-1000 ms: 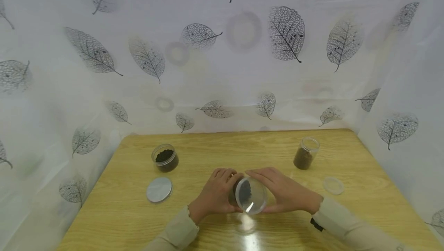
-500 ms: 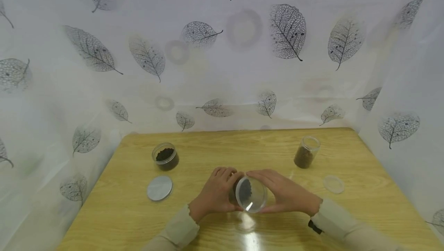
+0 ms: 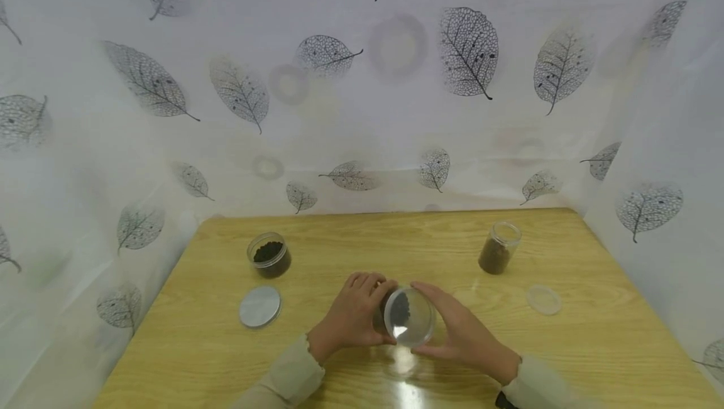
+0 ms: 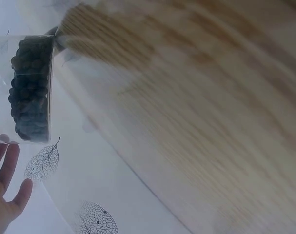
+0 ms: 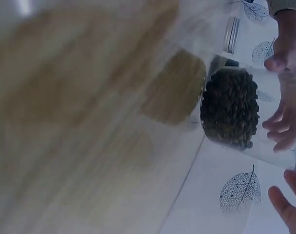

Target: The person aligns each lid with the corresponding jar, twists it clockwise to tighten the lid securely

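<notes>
A clear jar (image 3: 380, 320) of dark bean-like pellets lies tilted in my hands, its round end towards the head camera. My left hand (image 3: 355, 316) grips the body from the left. Around the rim of the clear lid (image 3: 420, 320), my right hand (image 3: 466, 337) has its fingers above and its thumb below. In the right wrist view the pellets (image 5: 230, 107) sit at the jar's far end, and the left hand (image 5: 289, 102) shows behind the clear wall. Spread fingers (image 4: 9, 168) are near the jar in the left wrist view.
An open jar of black pellets (image 3: 270, 264) stands at the left back, with a silver lid (image 3: 260, 307) in front. At the right back is an open jar of brown contents (image 3: 495, 257), and a translucent lid (image 3: 544, 300) lies before it. Leaf-printed curtains (image 3: 362, 114) enclose the wooden table (image 3: 186, 346).
My right hand has shifted round the lid's rim, its fingers moving right and its wrist lower. My left hand and the jar have stayed nearly still.
</notes>
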Demonstrator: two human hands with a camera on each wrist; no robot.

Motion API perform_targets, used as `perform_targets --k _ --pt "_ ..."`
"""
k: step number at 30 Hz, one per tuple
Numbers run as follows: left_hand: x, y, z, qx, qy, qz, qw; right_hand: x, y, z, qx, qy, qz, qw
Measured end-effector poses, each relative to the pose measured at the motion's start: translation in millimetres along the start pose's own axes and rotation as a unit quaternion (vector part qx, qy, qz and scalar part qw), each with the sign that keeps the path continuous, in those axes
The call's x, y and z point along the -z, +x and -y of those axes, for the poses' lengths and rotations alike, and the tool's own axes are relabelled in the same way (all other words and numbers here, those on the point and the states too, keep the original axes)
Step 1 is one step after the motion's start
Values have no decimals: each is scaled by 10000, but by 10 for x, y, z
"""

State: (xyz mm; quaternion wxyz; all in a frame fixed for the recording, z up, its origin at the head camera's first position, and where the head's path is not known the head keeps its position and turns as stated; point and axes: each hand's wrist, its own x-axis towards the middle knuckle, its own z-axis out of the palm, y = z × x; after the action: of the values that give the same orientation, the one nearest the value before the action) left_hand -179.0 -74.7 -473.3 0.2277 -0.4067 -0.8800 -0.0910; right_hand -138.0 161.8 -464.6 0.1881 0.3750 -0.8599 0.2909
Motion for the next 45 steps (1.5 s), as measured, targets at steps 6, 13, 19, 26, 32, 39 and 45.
perform_targets --k 6,13,19,26,32,39,45 --pt "14 -2 -3 10 45 45 10000 -99 -60 85 -422 153 -332 9984" --pt "11 1 -6 1 30 9 10000 -158 -89 160 -651 108 -715 9953" --pt "-6 -2 4 36 -81 25 10000 -40 4 95 -220 -174 -186 9994" --pt "-8 -11 56 -38 -221 201 9995 185 227 -106 1458 -303 660 9866" --pt "-30 -29 81 -157 -298 89 9994 228 328 -182 2140 -524 884 9714" --pt "-25 -33 85 -182 -419 65 9989 209 328 -194 2072 -452 976 9724" --pt "-5 -28 80 -141 -368 114 9992 186 288 -156 1737 -443 863 9800"
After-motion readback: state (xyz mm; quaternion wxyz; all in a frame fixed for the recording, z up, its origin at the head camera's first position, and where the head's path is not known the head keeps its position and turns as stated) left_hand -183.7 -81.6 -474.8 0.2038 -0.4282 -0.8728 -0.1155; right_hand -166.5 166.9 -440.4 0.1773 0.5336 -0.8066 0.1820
